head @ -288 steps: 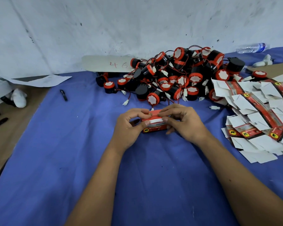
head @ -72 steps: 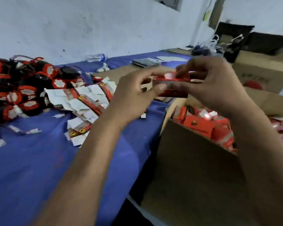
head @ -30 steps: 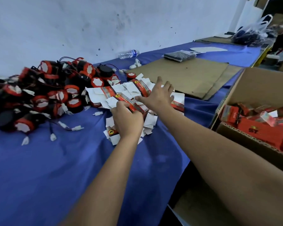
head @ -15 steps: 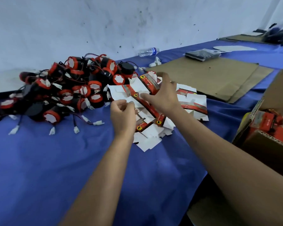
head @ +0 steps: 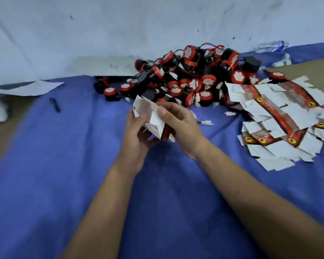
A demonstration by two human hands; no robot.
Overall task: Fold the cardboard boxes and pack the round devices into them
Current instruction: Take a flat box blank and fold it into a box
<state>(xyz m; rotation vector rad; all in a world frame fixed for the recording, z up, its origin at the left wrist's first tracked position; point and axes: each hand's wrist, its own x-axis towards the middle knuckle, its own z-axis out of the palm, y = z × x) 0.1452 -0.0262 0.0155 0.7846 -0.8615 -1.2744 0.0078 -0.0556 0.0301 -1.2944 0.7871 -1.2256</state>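
**Both hands on one flat carton blank above the blue cloth**

While both hands hold it up over the blue cloth-covered table point(head: 45, 184), the white-and-red flat cardboard box blank point(head: 151, 116) shows mostly its plain white inner side, with a red edge low between the palms. The left hand point(head: 137, 135) grips its lower part from beneath, fingers curled; the right hand point(head: 180, 126) pinches its right side, thumb on the white face. Behind the hands sits the heap of round black-and-red devices with white paper caps point(head: 191, 75), their thin wires ending in small white plugs. To the right lies the spread pile of unfolded red-striped carton blanks point(head: 281, 116), each printed with a yellow round emblem; the printing is too blurred to read. A pale board point(head: 105, 65) against the white wall bears faint handwritten marks, not legible. Farther left lie a black pen point(head: 55, 105) and a white paper sheet point(head: 26, 88); a clear plastic bottle point(head: 269, 47) lies at the far right.
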